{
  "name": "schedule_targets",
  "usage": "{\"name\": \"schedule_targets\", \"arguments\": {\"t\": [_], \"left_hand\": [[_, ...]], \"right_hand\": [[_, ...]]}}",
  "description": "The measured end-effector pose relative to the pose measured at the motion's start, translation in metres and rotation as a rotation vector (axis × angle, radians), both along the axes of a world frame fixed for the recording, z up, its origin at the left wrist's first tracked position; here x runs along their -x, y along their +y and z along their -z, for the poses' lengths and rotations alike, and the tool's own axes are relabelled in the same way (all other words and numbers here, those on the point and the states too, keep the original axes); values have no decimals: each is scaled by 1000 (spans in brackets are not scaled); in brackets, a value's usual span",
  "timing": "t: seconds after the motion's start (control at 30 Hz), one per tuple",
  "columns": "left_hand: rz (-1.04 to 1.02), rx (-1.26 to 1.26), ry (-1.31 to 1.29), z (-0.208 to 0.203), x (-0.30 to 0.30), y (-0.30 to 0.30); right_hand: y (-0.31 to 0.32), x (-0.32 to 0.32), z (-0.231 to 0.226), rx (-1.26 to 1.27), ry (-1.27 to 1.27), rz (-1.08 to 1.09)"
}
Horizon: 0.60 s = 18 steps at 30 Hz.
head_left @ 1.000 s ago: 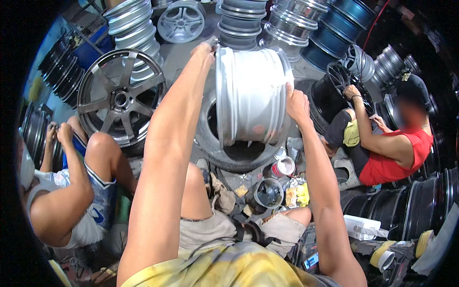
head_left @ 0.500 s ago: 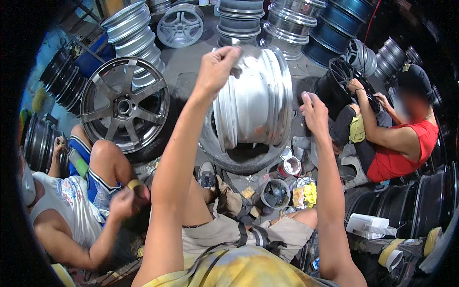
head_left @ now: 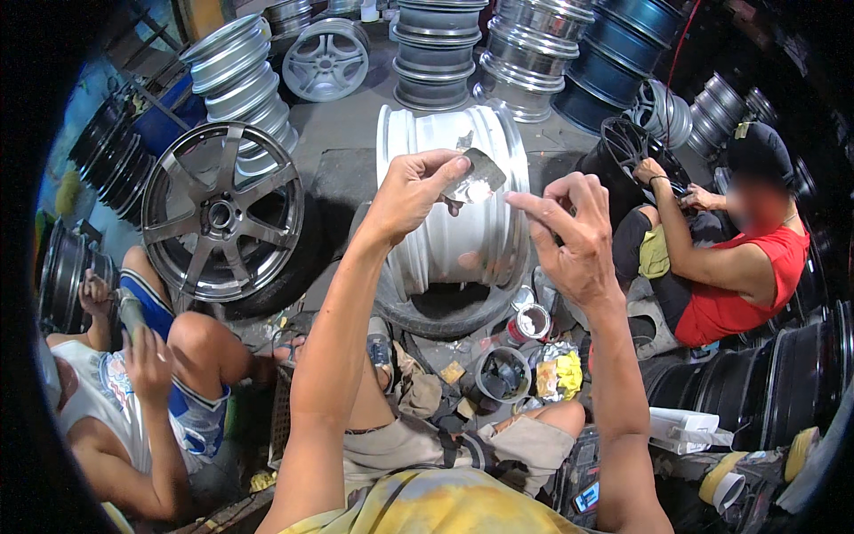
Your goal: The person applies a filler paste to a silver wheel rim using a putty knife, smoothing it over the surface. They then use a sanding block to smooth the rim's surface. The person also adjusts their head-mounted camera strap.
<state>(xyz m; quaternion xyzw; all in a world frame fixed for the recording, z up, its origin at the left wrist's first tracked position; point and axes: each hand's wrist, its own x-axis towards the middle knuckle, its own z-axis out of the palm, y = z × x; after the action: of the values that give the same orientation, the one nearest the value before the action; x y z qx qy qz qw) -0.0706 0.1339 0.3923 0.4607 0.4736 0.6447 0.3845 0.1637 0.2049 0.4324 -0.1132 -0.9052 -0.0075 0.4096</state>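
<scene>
In front of me a silver wheel rim (head_left: 442, 233) rests on its tread side on a tire (head_left: 405, 311). My left hand (head_left: 411, 194) is closed on a thin grey metal plate (head_left: 485, 167), held above the rim, with a glossy whitish patch on its lower part. A small grey corner pokes up behind the plate; I cannot tell what it belongs to. Close to the plate, on its right, is my right hand (head_left: 574, 236), forefinger stretched toward it and the other fingers loosely bent, with nothing visible in them.
An open can of white paste (head_left: 531, 322) and a bucket (head_left: 503, 374) stand near my feet. A dark spoked wheel (head_left: 220, 215) leans at left. Co-workers sit on both sides, one in a red top (head_left: 756, 287). Stacked rims (head_left: 436, 53) line the back.
My left hand has come down and nearer with the plate, whose face now shows. My right hand has risen toward it, forefinger stretched out. The left co-worker's hand has moved up.
</scene>
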Motion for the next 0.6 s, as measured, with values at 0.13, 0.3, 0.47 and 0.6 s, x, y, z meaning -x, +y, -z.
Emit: {"name": "schedule_targets", "arguments": {"t": [0.13, 0.3, 0.47, 0.6], "left_hand": [[28, 17, -20, -3, -3, 6], [-26, -59, -171, 10, 9, 19], [-370, -191, -250, 10, 35, 25], [-430, -249, -183, 8, 44, 25]], "right_hand": [[6, 6, 1, -32, -46, -4], [27, 21, 5, -84, -135, -30], [99, 44, 10, 117, -159, 116], [155, 72, 21, 94, -247, 125]]}}
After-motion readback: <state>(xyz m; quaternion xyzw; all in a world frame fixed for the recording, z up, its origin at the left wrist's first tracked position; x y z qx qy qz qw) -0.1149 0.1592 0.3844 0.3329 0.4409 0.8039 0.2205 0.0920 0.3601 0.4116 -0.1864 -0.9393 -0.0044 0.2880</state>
